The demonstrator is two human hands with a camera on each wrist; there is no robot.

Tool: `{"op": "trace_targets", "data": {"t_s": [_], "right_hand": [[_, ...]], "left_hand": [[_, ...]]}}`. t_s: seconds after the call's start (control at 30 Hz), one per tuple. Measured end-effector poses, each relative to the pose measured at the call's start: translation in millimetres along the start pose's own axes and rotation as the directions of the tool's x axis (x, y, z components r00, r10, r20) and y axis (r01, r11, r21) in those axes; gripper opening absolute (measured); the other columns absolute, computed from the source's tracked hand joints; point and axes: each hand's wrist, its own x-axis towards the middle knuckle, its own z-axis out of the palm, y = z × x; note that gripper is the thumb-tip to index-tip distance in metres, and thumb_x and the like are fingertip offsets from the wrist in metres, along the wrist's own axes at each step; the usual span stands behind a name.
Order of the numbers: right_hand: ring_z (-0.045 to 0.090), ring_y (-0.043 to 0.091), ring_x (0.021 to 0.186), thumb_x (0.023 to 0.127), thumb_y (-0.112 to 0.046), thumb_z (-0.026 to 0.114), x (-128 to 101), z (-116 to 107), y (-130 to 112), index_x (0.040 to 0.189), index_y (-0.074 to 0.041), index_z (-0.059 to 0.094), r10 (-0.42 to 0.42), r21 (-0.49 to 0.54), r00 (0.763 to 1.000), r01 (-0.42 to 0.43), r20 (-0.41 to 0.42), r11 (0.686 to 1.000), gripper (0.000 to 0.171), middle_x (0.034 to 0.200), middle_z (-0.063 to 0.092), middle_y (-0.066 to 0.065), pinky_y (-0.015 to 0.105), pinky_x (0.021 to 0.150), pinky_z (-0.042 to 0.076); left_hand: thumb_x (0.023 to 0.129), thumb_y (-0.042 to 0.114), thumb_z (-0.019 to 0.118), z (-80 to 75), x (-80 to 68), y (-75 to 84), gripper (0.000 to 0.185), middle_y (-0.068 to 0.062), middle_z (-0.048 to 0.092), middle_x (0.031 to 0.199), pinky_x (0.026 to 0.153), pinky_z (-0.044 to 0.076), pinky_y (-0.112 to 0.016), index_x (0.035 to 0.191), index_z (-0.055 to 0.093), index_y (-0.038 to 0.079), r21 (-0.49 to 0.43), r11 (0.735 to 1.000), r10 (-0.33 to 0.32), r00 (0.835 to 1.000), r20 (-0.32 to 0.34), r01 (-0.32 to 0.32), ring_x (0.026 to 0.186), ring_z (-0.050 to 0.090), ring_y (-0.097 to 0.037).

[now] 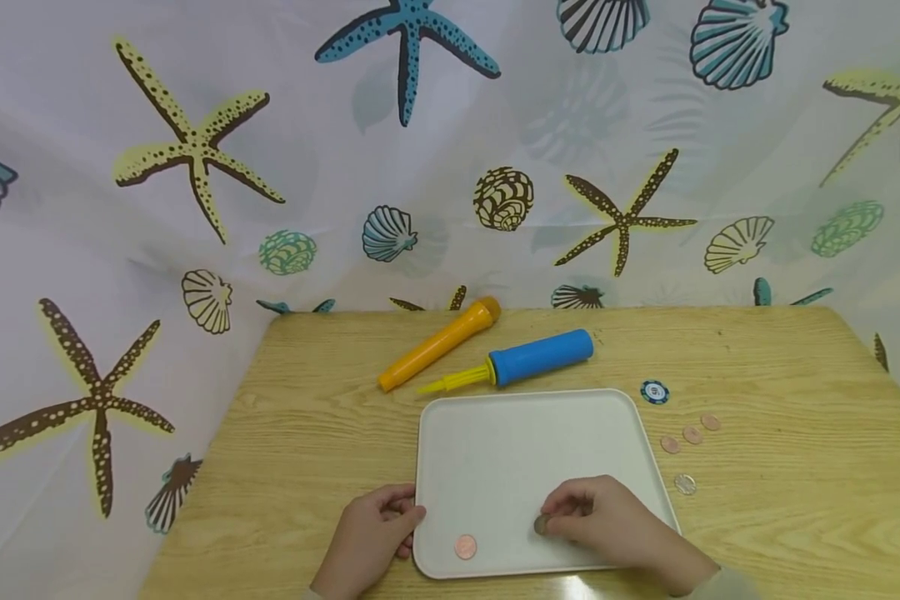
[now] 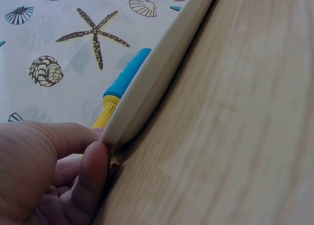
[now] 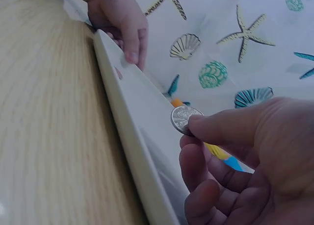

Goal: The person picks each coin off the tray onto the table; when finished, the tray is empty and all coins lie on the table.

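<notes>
A white tray (image 1: 525, 425) lies on the wooden table, with a copper coin (image 1: 465, 547) near its front left corner. My right hand (image 1: 596, 517) hovers over the tray's front part and pinches a silver coin (image 1: 542, 524) (image 3: 184, 119) between thumb and forefinger. My left hand (image 1: 378, 525) grips the tray's left front edge (image 2: 147, 97), thumb (image 2: 93, 173) against the rim. In the right wrist view the left hand (image 3: 122, 24) shows at the tray's far rim (image 3: 127, 127).
A yellow-orange tube (image 1: 438, 343) and a blue pump (image 1: 528, 358) lie behind the tray. To its right are a poker chip (image 1: 654, 392), three copper coins (image 1: 692, 433) and a clear coin (image 1: 685, 484). A sea-pattern curtain (image 1: 450, 150) backs the table.
</notes>
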Motion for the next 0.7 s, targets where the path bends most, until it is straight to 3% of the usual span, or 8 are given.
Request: {"op": "trace_targets", "data": {"t_s": [0.27, 0.7], "right_hand": [[0.061, 0.015, 0.073, 0.09, -0.022, 0.077, -15.9, -23.0, 1.0, 0.1, -0.006, 0.074, 0.085, 0.083, 0.992, -0.077, -0.092, 0.994, 0.02, 0.088, 0.07, 0.004, 0.022, 0.06, 0.053], [0.058, 0.014, 0.067, 0.091, -0.023, 0.075, -33.8, -49.5, 14.4, 0.101, -0.004, 0.07, 0.13, 0.067, 0.98, -0.121, -0.148, 0.99, 0.022, 0.087, 0.067, 0.007, 0.022, 0.052, 0.047]], "left_hand": [[0.093, 0.017, 0.073, -1.1, 0.8, -0.1, 0.044, -0.006, 0.064, 0.09, 0.055, 0.059, -0.028, 0.128, 0.063, -0.007, -0.004, 1.0, 0.003, 1.0, 0.002, -0.003, 0.064, 0.064, -0.015], [0.093, 0.017, 0.073, 0.0, -0.3, 1.2, 0.044, -0.007, 0.064, 0.091, 0.056, 0.059, -0.028, 0.128, 0.063, -0.007, -0.007, 1.0, -0.023, 1.0, 0.009, 0.023, 0.064, 0.064, -0.015]]}}
